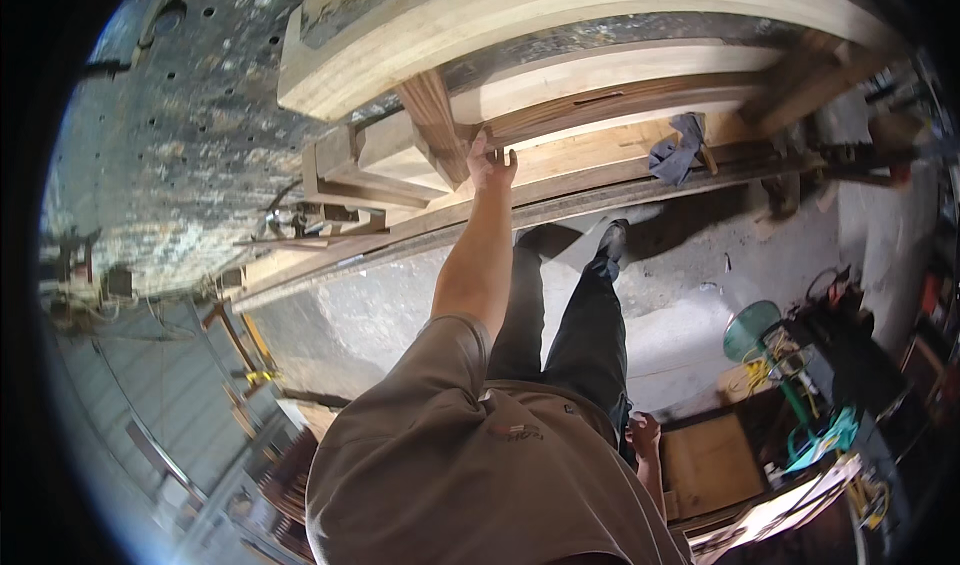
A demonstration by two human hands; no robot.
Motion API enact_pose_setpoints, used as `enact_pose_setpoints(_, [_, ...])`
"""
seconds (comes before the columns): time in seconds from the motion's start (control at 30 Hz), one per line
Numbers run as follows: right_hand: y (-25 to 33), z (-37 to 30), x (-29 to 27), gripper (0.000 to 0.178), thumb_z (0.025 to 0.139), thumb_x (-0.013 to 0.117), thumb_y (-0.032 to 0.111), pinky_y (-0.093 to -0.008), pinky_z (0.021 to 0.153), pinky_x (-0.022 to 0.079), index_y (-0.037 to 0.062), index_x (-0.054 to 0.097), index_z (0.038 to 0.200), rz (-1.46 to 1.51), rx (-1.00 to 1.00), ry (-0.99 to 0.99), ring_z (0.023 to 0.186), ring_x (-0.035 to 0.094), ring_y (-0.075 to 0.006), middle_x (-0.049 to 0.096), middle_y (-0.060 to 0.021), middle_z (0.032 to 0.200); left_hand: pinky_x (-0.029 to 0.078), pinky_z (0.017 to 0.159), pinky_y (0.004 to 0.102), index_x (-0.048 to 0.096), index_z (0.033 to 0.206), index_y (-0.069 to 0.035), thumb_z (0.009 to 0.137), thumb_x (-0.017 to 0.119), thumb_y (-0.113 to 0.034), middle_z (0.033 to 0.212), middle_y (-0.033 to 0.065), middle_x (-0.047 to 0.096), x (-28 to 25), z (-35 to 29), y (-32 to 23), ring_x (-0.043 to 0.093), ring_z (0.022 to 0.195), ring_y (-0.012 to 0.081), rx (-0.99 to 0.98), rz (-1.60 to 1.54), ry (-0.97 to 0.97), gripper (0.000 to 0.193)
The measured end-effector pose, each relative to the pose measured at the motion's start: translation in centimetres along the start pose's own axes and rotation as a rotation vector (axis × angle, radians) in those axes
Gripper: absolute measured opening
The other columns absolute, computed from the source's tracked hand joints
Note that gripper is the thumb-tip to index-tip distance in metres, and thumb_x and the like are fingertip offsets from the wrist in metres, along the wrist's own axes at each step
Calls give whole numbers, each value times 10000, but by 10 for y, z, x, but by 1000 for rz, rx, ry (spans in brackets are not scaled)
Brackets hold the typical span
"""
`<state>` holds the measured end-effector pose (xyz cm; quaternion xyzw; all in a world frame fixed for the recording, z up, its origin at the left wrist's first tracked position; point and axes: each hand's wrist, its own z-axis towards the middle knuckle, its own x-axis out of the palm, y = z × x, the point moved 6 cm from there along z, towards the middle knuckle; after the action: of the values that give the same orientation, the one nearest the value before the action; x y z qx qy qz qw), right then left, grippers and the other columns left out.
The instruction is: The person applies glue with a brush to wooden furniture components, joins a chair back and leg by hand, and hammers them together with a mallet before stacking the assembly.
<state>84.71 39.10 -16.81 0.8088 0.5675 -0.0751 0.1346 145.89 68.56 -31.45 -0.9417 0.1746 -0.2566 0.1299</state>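
Fingers loosely parted, my left grip [491,170] reaches the brown wooden rail [560,113] in the pale timber frame [560,15] on the bench [215,150], perhaps to steady it, firm contact unclear; my right grip [645,432] curls low, contents hidden.

Shirt [470,475] cut off below, right forearm [652,477] partly hidden, right fingers [641,427] indistinct

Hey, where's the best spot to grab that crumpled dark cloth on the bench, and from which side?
Probably by the bunched middle of the cloth, pinched from above and from the person's side: it lies in loose folds near the front edge of the bench, with nothing seen covering them. A narrow wooden piece sits at its right, so that side looks less handy.
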Motion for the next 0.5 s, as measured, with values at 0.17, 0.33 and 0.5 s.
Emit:
enact_pose_setpoints(0.17, [67, 42, -71, 330, 806, 581, 27, -293, 505, 521, -52, 557, 1124, -163, -190, -40, 600, 649, -199, 664, -155, 803, 376, 894, 491, 542, 1010, -173, 706, 720, -211, 1088, 35, 457, 5, 9, 3, 442, 1000, 215, 97, -157, -133, 354])
enact_pose_setpoints(0.33, [161, 62, -105, 315, 829, 563, 20, -276, 541, 527, -62, 543, 1133, -188, -328, -39, 622, 654, -201, 663, -158, 821, 377, 913, 464, 579, 990, -188, 709, 710, -172, 1062, 0, 470, -6, 14, 0, 438, 1020, 216, 96, -238, -183, 310])
enact_pose_setpoints(0.5, [194, 76, -95, 321, 831, 566, 15, -302, 524, 542, -31, 524, 1146, -274, -386, 40, 639, 664, -219, 655, -155, 837, 383, 857, 424, 580, 1019, -162, 736, 685, -142, 1022, -19, 529, -20, -24, -21, 478, 983, 190, 207, -38, -470, 302])
